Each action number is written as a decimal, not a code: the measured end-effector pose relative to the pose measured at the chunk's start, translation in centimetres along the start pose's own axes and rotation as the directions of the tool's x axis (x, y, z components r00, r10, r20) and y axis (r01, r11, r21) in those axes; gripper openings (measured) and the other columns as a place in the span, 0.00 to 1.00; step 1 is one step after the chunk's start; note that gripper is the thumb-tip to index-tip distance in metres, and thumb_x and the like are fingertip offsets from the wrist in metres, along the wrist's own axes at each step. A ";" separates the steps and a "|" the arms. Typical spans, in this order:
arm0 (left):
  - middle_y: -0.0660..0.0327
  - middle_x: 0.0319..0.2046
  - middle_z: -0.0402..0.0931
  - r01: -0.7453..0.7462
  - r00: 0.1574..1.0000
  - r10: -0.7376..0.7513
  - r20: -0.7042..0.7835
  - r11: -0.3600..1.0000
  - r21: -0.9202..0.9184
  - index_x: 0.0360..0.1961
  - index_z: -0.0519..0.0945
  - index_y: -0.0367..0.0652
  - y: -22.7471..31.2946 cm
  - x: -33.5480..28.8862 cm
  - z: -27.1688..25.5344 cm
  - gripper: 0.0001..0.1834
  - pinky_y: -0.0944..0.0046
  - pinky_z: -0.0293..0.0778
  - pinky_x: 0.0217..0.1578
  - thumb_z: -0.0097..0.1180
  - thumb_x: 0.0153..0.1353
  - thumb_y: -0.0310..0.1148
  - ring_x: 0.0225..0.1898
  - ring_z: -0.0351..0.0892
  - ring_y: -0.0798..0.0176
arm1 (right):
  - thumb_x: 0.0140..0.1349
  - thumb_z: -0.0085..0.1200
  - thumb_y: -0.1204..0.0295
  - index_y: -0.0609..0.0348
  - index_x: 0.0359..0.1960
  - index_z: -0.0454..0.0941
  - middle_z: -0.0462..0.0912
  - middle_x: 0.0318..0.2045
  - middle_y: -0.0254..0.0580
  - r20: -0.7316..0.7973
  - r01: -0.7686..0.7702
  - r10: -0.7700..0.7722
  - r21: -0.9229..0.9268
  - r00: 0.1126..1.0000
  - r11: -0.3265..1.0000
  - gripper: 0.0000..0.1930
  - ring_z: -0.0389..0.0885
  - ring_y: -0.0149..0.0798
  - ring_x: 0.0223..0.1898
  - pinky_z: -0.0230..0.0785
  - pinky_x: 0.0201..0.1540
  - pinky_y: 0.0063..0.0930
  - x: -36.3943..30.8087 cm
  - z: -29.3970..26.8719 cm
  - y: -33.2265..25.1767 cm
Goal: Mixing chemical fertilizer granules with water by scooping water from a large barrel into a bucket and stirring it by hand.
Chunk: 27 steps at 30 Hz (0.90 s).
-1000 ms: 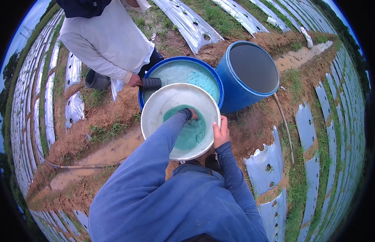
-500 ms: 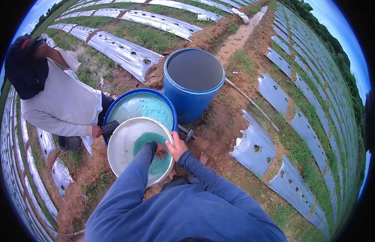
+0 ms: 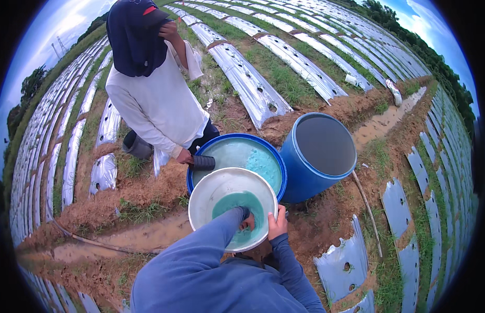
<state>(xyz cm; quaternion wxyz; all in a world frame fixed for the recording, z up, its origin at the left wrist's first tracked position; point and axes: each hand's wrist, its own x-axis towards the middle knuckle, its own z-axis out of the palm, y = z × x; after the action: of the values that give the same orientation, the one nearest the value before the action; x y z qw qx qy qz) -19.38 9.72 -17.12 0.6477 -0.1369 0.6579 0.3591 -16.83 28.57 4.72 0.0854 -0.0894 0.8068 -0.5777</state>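
Note:
A round white bucket is tilted toward me, with teal liquid pooled in its near side. It overlaps the near rim of a blue drum that also holds teal liquid, with a bubbly patch on the surface. My left hand reaches down inside the white bucket at the liquid; its fingers are mostly hidden. On the bucket's right rim my right hand is clamped, fingers over the edge. Opposite me, a person's hand holds a dark ridged object over the blue drum's left edge.
A taller blue drum with greyish liquid inside stands at the right. A long stick lies on the soil beyond it. Behind the person sits a dark bucket. Rows of silver plastic mulch and a muddy ditch surround us.
My view has swung to the left, so everything sits farther right in the picture. My left hand is still in the bucket and my right still on its rim. The other person's head appears more upright.

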 end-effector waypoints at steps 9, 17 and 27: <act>0.50 0.58 0.76 0.292 0.627 -0.164 -0.762 0.956 0.034 0.57 0.78 0.42 -3.2 -2.5 -4.1 0.36 0.50 0.69 0.60 0.60 0.50 0.54 0.56 0.77 0.47 | 0.66 0.49 0.64 0.60 0.51 0.68 0.82 0.40 0.59 -0.006 -0.048 0.049 0.041 0.999 0.998 0.17 0.81 0.58 0.44 0.70 0.48 0.44 1.1 0.0 -0.5; 0.53 0.58 0.76 0.186 0.961 -0.101 -0.258 0.926 0.328 0.56 0.79 0.44 0.9 -1.6 -0.1 0.35 0.50 0.67 0.61 0.60 0.51 0.55 0.58 0.75 0.50 | 0.67 0.47 0.65 0.60 0.52 0.67 0.82 0.41 0.59 -0.027 -0.032 0.032 0.013 0.999 0.999 0.16 0.83 0.57 0.44 0.71 0.48 0.43 -0.3 -0.3 1.2; 0.45 0.53 0.78 0.138 0.560 0.017 -0.829 0.984 0.113 0.54 0.80 0.38 -5.3 1.1 -7.9 0.32 0.52 0.78 0.49 0.56 0.55 0.52 0.53 0.80 0.50 | 0.66 0.48 0.64 0.60 0.52 0.68 0.83 0.39 0.59 -0.009 0.003 -0.003 0.019 1.000 1.000 0.17 0.83 0.58 0.42 0.72 0.46 0.44 1.7 0.7 2.0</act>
<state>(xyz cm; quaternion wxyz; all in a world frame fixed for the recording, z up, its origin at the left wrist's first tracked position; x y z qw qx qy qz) -22.06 1.17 -20.54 0.2852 -0.2576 0.9065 0.1751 -18.41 28.11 2.52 0.0819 -0.0870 0.8015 -0.5859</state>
